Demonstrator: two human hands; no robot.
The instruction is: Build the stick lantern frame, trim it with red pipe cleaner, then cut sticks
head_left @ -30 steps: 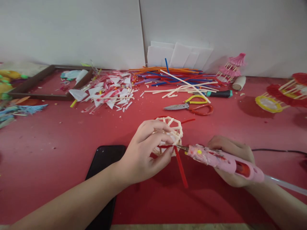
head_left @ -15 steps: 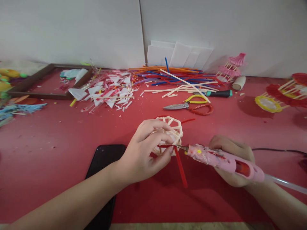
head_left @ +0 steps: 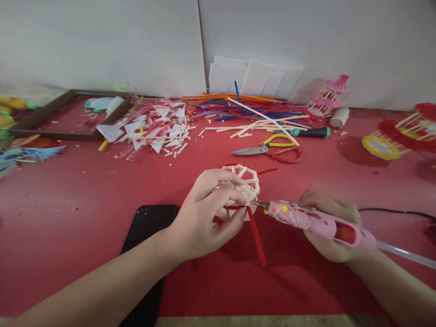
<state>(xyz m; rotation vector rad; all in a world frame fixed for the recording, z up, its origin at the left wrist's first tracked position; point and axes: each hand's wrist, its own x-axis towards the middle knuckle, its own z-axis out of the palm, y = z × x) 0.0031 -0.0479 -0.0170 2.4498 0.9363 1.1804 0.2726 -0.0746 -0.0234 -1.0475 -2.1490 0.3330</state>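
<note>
Two curled hands: left [head_left: 206, 213] in pinch on stick frame [head_left: 251, 182], right [head_left: 330, 206] around glue gun [head_left: 299, 217]

Head-worn view, facing forward and down, close above red table [head_left: 85, 204]

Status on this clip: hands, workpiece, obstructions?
Left hand gripping stick frame, red strip jutting nearside. Right hand holding pink glue gun, metal tip close to frame. Left fingers hide part of frame.

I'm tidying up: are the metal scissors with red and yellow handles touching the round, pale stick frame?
Apart: the head view shows red tabletop between the scissors and the frame.
</note>
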